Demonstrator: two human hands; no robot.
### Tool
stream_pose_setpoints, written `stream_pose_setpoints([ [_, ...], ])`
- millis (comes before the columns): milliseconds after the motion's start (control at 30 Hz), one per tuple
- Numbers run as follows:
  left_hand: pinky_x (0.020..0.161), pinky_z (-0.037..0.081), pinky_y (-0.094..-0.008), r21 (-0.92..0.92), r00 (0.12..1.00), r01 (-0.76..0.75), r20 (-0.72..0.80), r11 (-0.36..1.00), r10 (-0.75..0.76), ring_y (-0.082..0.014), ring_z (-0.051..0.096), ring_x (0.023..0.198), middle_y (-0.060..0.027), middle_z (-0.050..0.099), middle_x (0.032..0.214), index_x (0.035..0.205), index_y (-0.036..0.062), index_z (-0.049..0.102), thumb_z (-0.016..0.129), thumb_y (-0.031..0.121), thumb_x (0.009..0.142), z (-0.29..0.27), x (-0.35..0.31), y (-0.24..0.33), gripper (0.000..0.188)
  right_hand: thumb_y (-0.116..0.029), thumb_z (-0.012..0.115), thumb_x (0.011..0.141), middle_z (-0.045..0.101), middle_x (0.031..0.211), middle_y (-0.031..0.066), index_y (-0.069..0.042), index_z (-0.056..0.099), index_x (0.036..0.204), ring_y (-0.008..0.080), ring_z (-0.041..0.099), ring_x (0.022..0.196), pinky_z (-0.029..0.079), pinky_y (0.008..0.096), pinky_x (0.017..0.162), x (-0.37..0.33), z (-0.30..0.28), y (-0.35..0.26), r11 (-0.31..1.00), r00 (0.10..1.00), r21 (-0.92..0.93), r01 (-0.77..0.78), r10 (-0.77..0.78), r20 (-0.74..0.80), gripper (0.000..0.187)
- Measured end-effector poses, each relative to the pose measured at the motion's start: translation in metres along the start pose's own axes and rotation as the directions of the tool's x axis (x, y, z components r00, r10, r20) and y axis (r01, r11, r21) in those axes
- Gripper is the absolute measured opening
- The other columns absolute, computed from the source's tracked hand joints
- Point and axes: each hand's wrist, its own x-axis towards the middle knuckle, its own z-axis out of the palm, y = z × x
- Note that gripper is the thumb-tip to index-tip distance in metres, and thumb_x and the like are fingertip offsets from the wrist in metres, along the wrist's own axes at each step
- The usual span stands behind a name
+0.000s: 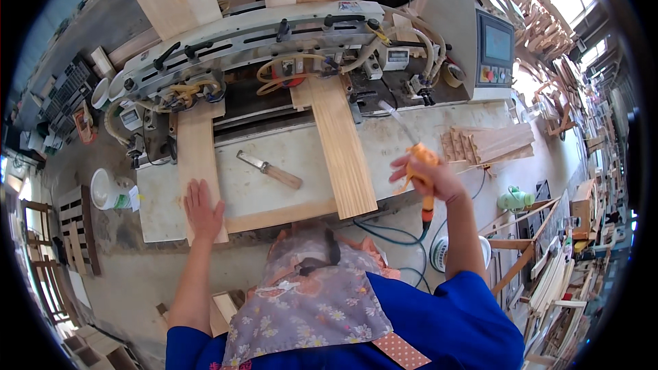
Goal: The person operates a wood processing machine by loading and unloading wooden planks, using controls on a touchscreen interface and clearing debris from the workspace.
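Observation:
My left hand [201, 207] lies flat, fingers spread, on the near end of a pale wooden board [197, 144]. That board's far end sits under the machine [260, 34]. Raised to the right of the table, my right hand [435, 177] is closed around an orange air blow gun [425, 155]. Its long, pale nozzle points up and left toward the machine. A second wooden board [339, 144] runs under the machine at the middle. Between the two boards lies a wooden-handled blade tool [271, 168]. Along the table's front edge is a wooden strip [281, 215].
Wood offcuts [490, 144] lie on the table's right side. A control cabinet [493, 48] with a screen stands at the back right. The air hose [391, 236] hangs down past the front edge. White buckets [106, 188] stand on the floor; a green bottle [515, 199] is at the right.

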Motion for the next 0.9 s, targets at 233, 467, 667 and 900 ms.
stream_pose_setpoints([
  [233, 0.115, 0.016, -0.0543, -0.106, 0.920, -0.371, 0.094, 0.922, 0.381, -0.0381, 0.016, 0.145, -0.0179, 0.020, 0.157, 0.150, 0.0160, 0.031, 0.063, 0.045, 0.084, 0.003, 0.040, 0.119, 0.078, -0.040, 0.060, 0.091, 0.067, 0.065, 0.0068, -0.001, 0.067, 0.081, 0.0142, 0.062, 0.059, 0.048, 0.0291, 0.058, -0.020, 0.025, 0.069, 0.876, 0.892, -0.361, -0.320, 0.150, -0.426, 0.041],
  [467, 0.115, 0.017, -0.0559, -0.192, 0.863, -0.397, 0.255, 0.898, 0.436, -0.0388, 0.013, 0.146, -0.0180, 0.017, 0.157, 0.150, 0.0231, 0.030, 0.061, 0.048, 0.086, 0.027, 0.043, 0.144, 0.076, -0.043, 0.059, 0.089, 0.065, 0.061, 0.0083, 0.000, 0.066, 0.074, 0.0170, 0.065, 0.060, 0.049, 0.0312, 0.062, -0.053, -0.019, 0.111, 0.896, 0.718, -0.327, -0.301, -0.013, -0.696, 0.047],
  [667, 0.114, 0.017, -0.0563, -0.194, 0.868, -0.389, 0.249, 0.901, 0.429, -0.0400, 0.012, 0.145, -0.0179, 0.016, 0.158, 0.150, 0.0230, 0.030, 0.060, 0.048, 0.086, 0.031, 0.043, 0.146, 0.076, -0.038, 0.062, 0.089, 0.059, 0.056, 0.0046, -0.002, 0.061, 0.074, 0.0136, 0.062, 0.056, 0.047, 0.0287, 0.052, -0.059, 0.009, 0.123, 0.975, 0.747, -0.116, -0.192, 0.068, -0.661, 0.039],
  [900, 0.114, 0.019, -0.0559, -0.172, 0.895, -0.344, 0.237, 0.923, 0.378, -0.0394, 0.015, 0.145, -0.0182, 0.021, 0.156, 0.148, 0.0220, 0.033, 0.060, 0.045, 0.087, 0.032, 0.041, 0.139, 0.071, -0.032, 0.066, 0.087, 0.064, 0.069, 0.0052, -0.003, 0.068, 0.089, 0.0126, 0.056, 0.057, 0.046, 0.0285, 0.050, -0.062, 0.081, 0.132, 0.818, 0.939, -0.475, -0.325, 0.338, -0.060, 0.029],
])
